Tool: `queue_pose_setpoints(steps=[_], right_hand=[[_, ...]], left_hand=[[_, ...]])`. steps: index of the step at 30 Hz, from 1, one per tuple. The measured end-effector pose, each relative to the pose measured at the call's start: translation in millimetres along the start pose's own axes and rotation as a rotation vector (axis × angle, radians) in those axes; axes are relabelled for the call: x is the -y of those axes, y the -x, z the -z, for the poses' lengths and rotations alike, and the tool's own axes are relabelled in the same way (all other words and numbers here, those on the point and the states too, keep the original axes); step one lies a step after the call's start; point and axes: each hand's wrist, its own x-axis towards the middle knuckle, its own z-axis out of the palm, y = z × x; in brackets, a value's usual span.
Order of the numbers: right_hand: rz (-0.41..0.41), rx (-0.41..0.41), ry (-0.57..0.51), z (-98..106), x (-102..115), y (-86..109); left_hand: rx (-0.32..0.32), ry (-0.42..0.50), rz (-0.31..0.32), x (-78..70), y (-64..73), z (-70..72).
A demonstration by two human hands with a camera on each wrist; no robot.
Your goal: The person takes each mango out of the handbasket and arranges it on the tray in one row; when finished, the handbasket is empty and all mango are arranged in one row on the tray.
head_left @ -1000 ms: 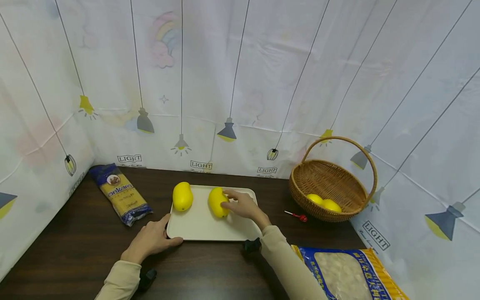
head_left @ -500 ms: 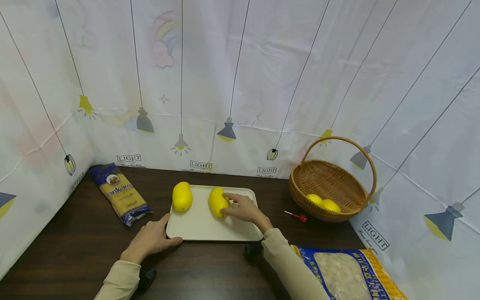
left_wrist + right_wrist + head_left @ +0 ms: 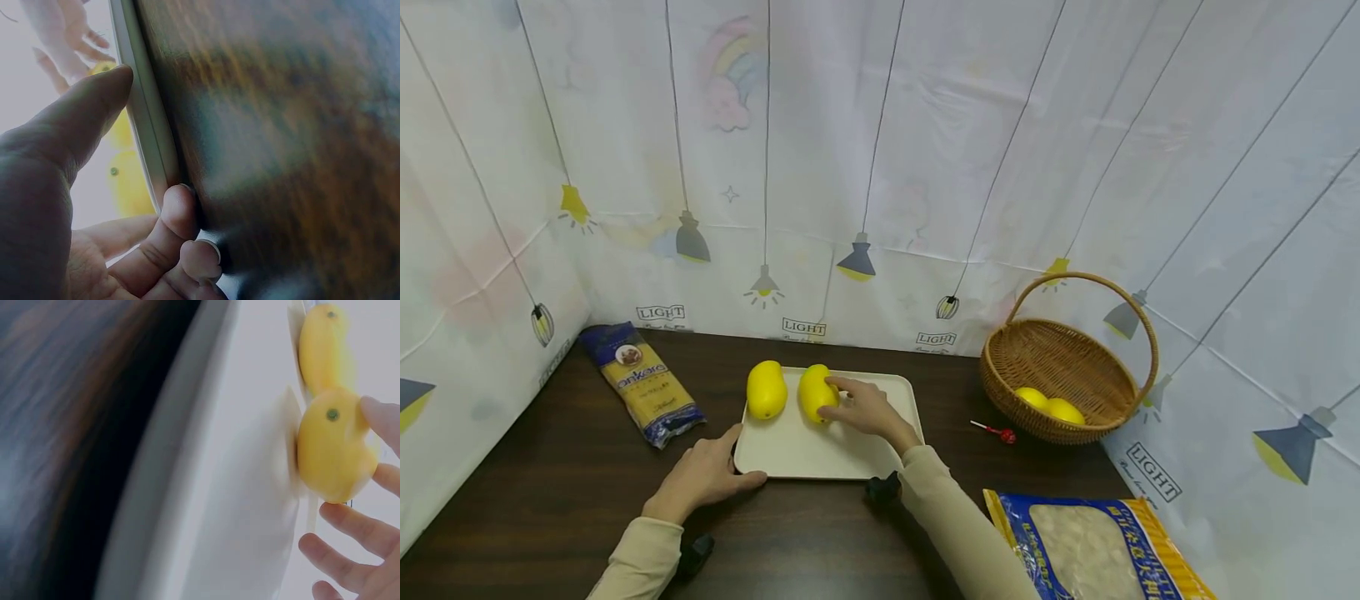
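Yellow fruit (image 3: 815,393) shifted left on tray (image 3: 820,454), right hand (image 3: 871,410) touching it

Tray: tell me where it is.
In the head view, the tray lies just left of centre on the table, between the narrow packet and the basket, the left hand at its left edge.

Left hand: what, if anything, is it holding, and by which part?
The left hand grips the cream tray by its near left corner.
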Motion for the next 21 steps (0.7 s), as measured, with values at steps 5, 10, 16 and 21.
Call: queue_pose_setpoints(steps=[5, 10, 16, 21], right_hand=[[-0.001, 0.004, -0.011, -4, 8, -7.5], [-0.006, 0.002, -0.016, -8, 12, -11.0], [-0.027, -0.01, -0.012, -11, 14, -14.6], [-0.034, -0.013, -0.011, -12, 15, -15.7]], left_hand=[[-0.001, -0.002, -0.003, -0.2, -1.1, -0.3], [-0.003, 0.002, -0.012, -1.3, -0.6, 0.1], [-0.01, -0.006, -0.026, -2.3, 0.7, 1.1], [-0.017, -0.005, -0.019, -1.2, 0.2, 0.6]])
